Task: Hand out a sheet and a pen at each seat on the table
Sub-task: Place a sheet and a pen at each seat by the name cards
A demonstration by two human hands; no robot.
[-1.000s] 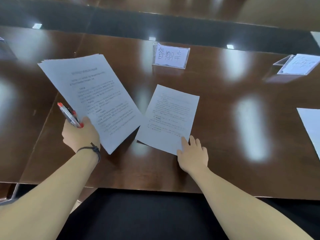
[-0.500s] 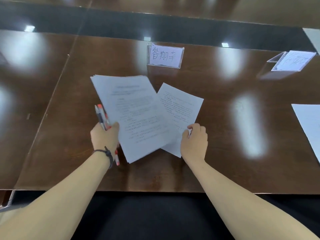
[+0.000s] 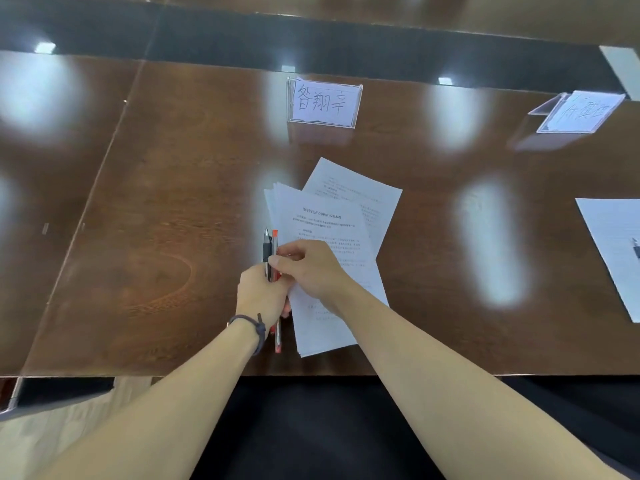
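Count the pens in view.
3: a black pen and a red pen in the left hand, one on the right-edge sheet. Others may be hidden.

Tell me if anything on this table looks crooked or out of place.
The single sheet in front of the middle name card lies skewed to the table edge, half covered by the stack held above it. No pen lies beside it yet. Nothing looks spilled or damaged.
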